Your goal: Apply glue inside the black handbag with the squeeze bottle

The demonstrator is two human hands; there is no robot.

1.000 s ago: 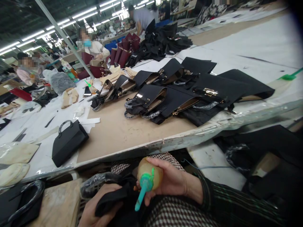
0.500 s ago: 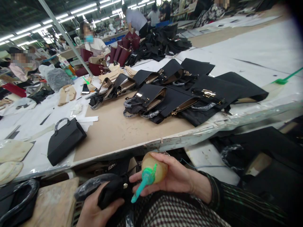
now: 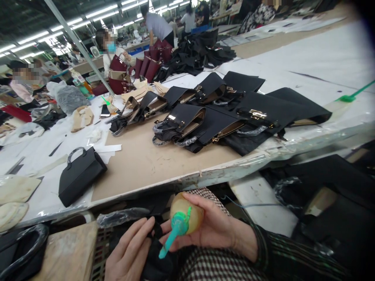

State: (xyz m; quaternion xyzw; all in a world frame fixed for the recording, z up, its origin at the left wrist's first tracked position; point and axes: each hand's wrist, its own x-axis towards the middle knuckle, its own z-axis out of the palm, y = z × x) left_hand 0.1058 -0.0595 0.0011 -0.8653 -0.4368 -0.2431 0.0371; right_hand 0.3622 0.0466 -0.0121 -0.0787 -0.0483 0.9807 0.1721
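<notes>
In my right hand (image 3: 209, 228) is a yellowish squeeze bottle (image 3: 187, 207) with a green-blue nozzle, which looks like a glue bottle. The nozzle slants down to the left, its tip over black material. My left hand (image 3: 129, 248) grips a black handbag (image 3: 161, 263) on my lap, fingers bent over its edge. Most of that bag is hidden behind the hands and in shadow. A plastic-wrapped handle (image 3: 123, 217) arches just beyond my left hand. The fingertips of my right hand reach the black material close to the left fingers.
Several black handbags (image 3: 216, 125) lie on the worktable (image 3: 140, 168). One small black bag (image 3: 82, 175) stands near its front edge. A board (image 3: 67, 249) is at lower left, more black bags (image 3: 325, 203) at right. Co-workers (image 3: 113, 50) are across the table.
My left hand has turned over, its back now upward, and shifted right along the bag. The wrapped handle lies farther back. The bottle moved slightly left and down.
</notes>
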